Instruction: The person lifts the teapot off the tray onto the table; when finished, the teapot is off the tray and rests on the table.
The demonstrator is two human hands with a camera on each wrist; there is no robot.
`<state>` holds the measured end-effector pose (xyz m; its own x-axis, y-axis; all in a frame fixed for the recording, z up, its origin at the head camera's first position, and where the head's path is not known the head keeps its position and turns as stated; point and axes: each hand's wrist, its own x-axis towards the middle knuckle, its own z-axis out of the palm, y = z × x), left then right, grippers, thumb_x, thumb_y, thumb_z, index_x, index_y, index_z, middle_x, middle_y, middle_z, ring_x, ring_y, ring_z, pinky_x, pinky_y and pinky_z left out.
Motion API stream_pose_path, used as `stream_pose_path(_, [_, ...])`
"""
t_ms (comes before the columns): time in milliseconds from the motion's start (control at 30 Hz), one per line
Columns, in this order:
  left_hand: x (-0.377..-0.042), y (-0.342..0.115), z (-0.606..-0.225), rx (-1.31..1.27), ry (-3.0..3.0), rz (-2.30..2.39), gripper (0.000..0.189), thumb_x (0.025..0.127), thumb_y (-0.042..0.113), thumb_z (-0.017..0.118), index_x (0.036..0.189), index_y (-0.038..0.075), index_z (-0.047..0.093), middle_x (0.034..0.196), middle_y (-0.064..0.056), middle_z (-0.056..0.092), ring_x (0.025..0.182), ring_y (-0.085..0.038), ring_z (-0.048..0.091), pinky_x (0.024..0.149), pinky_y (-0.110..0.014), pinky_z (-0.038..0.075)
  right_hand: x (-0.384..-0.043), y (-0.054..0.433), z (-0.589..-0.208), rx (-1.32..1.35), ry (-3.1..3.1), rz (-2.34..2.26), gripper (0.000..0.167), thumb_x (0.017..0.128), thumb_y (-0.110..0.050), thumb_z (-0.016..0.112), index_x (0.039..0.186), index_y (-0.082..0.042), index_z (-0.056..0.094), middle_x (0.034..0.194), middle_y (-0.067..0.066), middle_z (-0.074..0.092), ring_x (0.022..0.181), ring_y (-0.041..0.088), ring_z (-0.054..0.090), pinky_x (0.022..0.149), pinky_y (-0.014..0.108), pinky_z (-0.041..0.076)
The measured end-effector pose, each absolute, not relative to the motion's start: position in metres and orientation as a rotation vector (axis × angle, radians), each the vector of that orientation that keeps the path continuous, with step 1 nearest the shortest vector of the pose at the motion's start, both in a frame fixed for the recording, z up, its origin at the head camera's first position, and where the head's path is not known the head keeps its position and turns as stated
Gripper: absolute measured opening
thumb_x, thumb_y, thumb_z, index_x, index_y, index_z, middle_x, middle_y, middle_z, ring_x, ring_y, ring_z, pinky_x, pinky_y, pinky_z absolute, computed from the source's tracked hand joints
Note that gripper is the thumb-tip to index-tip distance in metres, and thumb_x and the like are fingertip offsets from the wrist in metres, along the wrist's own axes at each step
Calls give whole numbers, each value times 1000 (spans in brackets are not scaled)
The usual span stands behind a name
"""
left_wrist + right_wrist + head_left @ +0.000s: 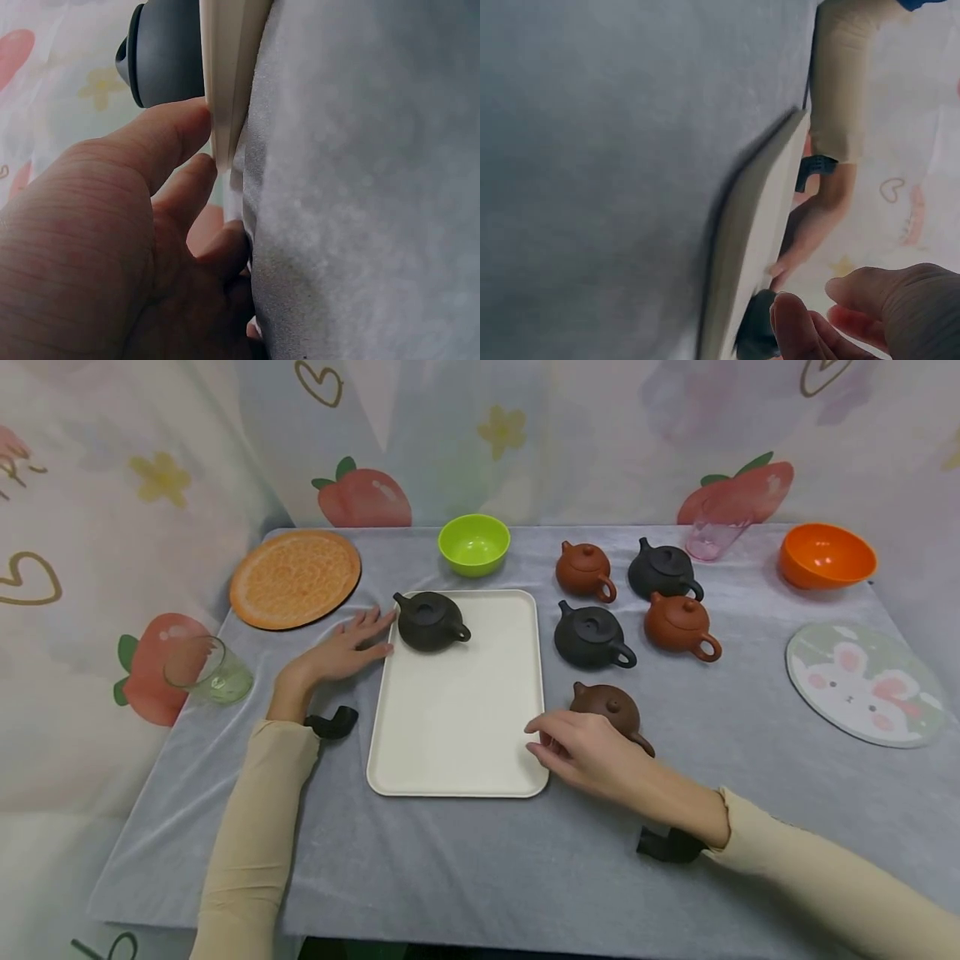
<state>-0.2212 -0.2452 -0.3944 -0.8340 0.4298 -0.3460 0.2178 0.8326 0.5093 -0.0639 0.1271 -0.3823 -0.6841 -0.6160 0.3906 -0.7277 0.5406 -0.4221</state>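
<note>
A cream rectangular tray (pixel 457 718) lies on the cloth, with a black teapot (pixel 429 622) in its upper left corner. My left hand (pixel 341 647) has its fingers spread, and its thumb and fingertips touch the tray's left edge beside that teapot. In the left wrist view the thumb (pixel 176 135) meets the tray's rim (pixel 225 75). Over the tray's right edge hovers my right hand (pixel 592 756), fingers loosely bent, thumb and forefinger apart, nothing between them. Partly hidden behind it is a dark brown teapot (pixel 609 706). The right wrist view shows the tray (pixel 754 225) beyond that hand.
Right of the tray stand black teapots (pixel 592 635) (pixel 663 568) and reddish-brown teapots (pixel 583 568) (pixel 678 622). Around them are a green bowl (pixel 474 543), an orange bowl (pixel 825 556), a pink cup (pixel 712 537), a rabbit mat (pixel 866 685), a round bread-patterned mat (pixel 296 577) and a tipped green glass (pixel 225 681).
</note>
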Motion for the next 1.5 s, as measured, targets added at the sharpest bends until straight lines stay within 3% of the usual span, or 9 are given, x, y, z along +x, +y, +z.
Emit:
stream_pose_path(433, [-223, -247, -397, 473, 2553, 650, 68, 102, 49, 43, 158, 29, 10, 165, -9, -4, 151, -29, -12, 120, -53, -8, -98, 93, -372, 1104, -2740, 820, 13, 89, -8, 69, 100, -2, 66, 79, 5, 62, 56, 11, 51, 52, 21, 44])
stream_pose_path(1100, [-222, -248, -396, 467, 2554, 630, 68, 102, 49, 42, 158, 29, 10, 165, -9, -3, 151, -30, -11, 120, -54, -8, -157, 55, -353, 1029, -2873, 698, 15, 91, -8, 66, 103, 2, 66, 79, 13, 65, 69, 26, 60, 63, 37, 52])
stream_pose_path(1500, [-222, -245, -394, 495, 2568, 624, 67, 103, 47, 42, 158, 27, 11, 165, -12, -2, 151, -32, -10, 120, -54, -8, -184, 37, -350, 961, -2955, 629, 17, 94, -9, 62, 106, 2, 65, 100, 17, 69, 86, 28, 65, 74, 41, 54])
